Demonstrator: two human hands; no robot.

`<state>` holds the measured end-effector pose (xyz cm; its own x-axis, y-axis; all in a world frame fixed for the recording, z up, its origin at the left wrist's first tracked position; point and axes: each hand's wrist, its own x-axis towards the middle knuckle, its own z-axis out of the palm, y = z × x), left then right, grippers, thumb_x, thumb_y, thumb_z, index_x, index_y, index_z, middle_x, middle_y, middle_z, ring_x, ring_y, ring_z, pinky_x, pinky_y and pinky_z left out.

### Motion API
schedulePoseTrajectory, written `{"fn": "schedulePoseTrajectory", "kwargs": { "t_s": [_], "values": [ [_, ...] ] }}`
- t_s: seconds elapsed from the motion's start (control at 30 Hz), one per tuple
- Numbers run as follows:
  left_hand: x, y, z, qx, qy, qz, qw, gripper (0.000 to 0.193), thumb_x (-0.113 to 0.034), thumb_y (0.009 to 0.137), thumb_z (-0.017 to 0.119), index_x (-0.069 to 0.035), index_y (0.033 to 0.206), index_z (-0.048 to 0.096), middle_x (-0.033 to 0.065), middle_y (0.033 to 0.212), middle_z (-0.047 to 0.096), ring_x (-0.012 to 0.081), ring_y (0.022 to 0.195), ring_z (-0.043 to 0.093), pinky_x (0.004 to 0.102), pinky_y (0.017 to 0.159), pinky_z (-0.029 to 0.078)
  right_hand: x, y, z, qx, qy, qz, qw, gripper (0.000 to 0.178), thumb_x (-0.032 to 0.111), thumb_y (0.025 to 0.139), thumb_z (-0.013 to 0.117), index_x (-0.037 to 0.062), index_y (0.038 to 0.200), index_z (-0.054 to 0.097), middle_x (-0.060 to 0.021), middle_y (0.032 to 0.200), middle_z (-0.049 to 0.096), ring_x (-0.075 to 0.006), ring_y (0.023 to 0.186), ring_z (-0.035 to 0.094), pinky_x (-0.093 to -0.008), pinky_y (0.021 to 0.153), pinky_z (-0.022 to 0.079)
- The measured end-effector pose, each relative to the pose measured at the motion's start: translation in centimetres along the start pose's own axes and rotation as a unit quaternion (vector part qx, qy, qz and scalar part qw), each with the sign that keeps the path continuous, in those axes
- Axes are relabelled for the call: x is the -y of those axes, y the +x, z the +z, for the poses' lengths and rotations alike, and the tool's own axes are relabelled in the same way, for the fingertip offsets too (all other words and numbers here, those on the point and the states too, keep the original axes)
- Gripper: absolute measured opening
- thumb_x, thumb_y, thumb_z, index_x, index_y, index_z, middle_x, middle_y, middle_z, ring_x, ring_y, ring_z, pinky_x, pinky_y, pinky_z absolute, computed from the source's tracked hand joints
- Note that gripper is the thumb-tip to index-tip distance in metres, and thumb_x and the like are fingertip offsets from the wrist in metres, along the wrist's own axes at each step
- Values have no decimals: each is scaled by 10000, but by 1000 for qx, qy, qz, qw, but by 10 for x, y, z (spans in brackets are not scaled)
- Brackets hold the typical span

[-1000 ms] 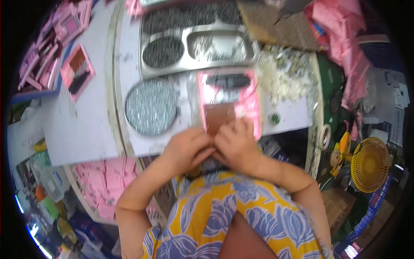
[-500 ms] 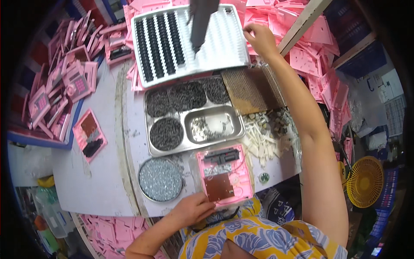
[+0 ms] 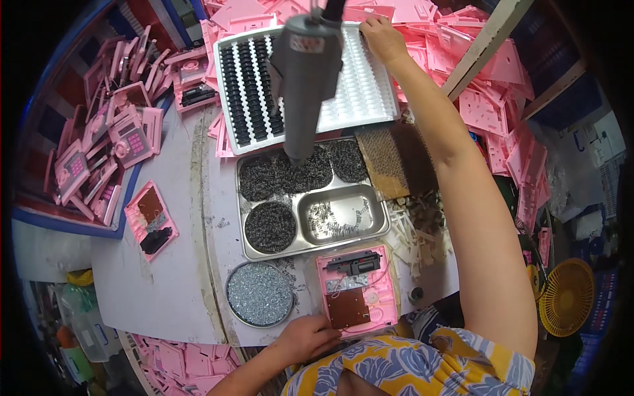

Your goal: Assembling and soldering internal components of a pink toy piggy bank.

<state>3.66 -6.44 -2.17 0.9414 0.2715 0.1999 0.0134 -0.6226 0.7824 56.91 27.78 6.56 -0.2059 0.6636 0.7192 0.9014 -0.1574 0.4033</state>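
Note:
My left hand rests at the near table edge, fingers touching the lower left corner of a pink plastic case that lies open with a brown circuit board and a black part inside. My right hand reaches far across the table to the top right edge of a white slotted tray, whose left half is filled with rows of black parts. Whether it grips anything is hidden. A grey hanging power tool dangles above the tray.
A steel compartment tray holds dark screws and small metal parts. Beside it sit a round tin of silver screws, a brown mesh pad and white plastic bits. Pink cases pile up at left and behind. A yellow fan sits right.
A second ago both hands were on the pink case at the table edge. My right hand has since stretched out to the far white tray, and my head has lifted, showing more of the table.

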Motion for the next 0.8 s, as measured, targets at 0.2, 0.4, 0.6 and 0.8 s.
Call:
{"fn": "schedulePoseTrajectory", "kwargs": {
  "t_s": [0.2,0.4,0.6,0.8],
  "values": [
    [2,24,0,15,-11,57,998,170,-190,817,767,-105,945,693,76,832,587,282,726,622,386,613,509,-164,5,69,75,771,210,597,178,117,907,547,20,805,657,-200,812,673,-335,827,695,-451,736,519],
    [-11,3,-2,-21,24,-15,999,183,-136,792,790,-101,942,691,86,824,579,274,732,620,374,619,507,-54,-59,-102,-56,359,229,903,207,151,930,582,-29,1009,648,-196,946,687,-336,853,673,-438,767,528],
    [-2,3,5,-17,-14,-32,999,226,-88,752,818,-75,946,703,73,808,558,243,719,587,346,613,475,56,-250,-381,157,552,377,727,183,108,829,727,-3,964,673,-16,928,655,-108,844,625,-277,812,514],
    [-6,5,5,-23,-44,-45,998,241,-94,730,836,-67,939,719,66,790,533,224,694,555,328,601,453,192,-298,-440,322,566,266,711,147,80,798,723,67,944,705,-44,850,620,-235,879,558,-346,728,433]
  ]
}}
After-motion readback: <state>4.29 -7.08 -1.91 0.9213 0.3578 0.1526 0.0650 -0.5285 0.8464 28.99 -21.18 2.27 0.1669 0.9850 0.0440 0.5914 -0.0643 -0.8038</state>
